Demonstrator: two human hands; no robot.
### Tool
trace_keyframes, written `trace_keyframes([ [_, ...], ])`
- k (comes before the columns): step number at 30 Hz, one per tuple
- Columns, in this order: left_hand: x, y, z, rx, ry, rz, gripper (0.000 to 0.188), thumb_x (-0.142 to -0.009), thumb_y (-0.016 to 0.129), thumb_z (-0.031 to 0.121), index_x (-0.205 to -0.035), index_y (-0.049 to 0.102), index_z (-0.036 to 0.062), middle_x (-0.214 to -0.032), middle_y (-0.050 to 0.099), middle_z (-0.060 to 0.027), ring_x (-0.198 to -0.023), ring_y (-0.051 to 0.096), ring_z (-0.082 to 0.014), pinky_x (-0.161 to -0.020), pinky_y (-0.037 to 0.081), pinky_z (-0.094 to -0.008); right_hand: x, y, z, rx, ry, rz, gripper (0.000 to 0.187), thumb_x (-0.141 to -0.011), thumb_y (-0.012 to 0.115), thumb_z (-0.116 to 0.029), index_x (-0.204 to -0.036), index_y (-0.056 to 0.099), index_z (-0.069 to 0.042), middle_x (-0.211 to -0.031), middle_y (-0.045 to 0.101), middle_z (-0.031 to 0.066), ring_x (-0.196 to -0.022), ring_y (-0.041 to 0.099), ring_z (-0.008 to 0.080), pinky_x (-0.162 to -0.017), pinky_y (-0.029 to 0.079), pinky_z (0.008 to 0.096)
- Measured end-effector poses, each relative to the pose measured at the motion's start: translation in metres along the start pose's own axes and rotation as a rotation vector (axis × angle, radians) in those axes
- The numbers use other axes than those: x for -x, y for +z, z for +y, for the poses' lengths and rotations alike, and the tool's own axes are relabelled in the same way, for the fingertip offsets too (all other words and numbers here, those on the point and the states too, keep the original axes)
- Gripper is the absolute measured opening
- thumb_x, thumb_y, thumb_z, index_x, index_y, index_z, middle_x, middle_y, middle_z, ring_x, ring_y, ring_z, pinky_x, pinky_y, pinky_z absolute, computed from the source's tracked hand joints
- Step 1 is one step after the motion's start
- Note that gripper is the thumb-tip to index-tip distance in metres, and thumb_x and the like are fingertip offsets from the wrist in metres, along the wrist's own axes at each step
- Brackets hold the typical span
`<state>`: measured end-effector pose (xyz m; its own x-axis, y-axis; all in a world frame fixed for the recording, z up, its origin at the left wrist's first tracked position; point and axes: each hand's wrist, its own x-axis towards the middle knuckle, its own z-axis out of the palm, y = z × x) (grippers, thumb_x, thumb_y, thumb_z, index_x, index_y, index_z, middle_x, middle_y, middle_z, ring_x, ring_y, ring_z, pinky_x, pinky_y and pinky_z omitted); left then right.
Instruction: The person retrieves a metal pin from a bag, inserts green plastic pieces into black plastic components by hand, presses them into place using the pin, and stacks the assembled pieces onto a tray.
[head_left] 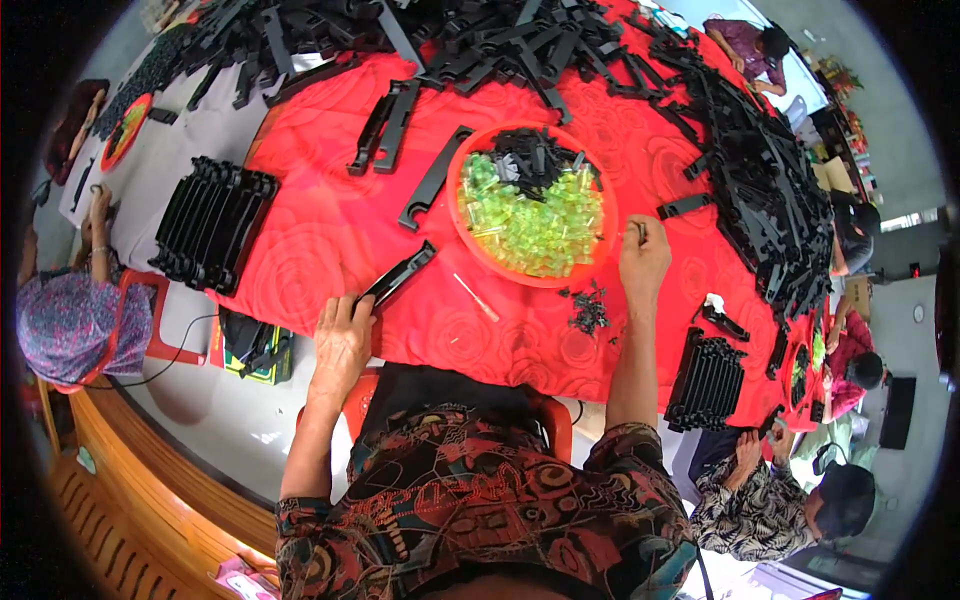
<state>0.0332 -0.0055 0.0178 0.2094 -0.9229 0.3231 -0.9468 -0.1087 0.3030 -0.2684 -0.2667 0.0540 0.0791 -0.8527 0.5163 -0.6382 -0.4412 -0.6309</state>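
My left hand [343, 335] is closed on the near end of a long black plastic part [404, 272], which lies slanted on the red cloth. My right hand [643, 255] is beside the right rim of a round red tray [455, 200], its thumb and fingertips pinched together. What they hold, if anything, is too small to make out. Yellow-green translucent small pieces [530, 235] fill most of the tray, with small black pieces [538, 160] heaped at its far side. A thin screwdriver-like tool [475, 298] lies between my hands, left of a little pile of black bits [590, 310].
Loose black parts [480, 45] are heaped along the far side, and another heap [765, 190] stands at the right. Stacks of black parts stand at the left [213, 225] and the right [706, 382]. Co-workers sit at the left [85, 320] and right [780, 500].
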Motion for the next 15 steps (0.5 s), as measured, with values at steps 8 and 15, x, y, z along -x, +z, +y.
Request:
trace_keyframes([
  [8,-0.009,0.004,0.008,-0.047,-0.027,0.023,0.026,-0.073,0.063,0.009,-0.097,0.057,0.0041,-0.096,0.054,-0.0124,-0.083,0.052,-0.0289,-0.071,0.046,-0.0393,0.014,-0.03,0.041,0.1,0.114,-0.108,0.013,-0.084,0.054,-0.009,-0.089,0.06,0.001,-0.072,0.058,0.0135,-0.063,0.056,0.0188,-0.058,0.044,0.0318],
  [15,-0.006,0.004,0.007,-0.023,-0.023,0.021,0.029,-0.071,0.064,0.01,-0.099,0.057,0.0038,-0.098,0.054,-0.0129,-0.085,0.052,-0.0291,-0.073,0.045,-0.0394,0.006,-0.015,0.014,-0.009,0.118,-0.187,0.012,-0.083,0.055,-0.01,-0.089,0.06,0.0,-0.069,0.057,0.011,-0.062,0.054,0.0152,-0.059,0.044,0.0306],
])
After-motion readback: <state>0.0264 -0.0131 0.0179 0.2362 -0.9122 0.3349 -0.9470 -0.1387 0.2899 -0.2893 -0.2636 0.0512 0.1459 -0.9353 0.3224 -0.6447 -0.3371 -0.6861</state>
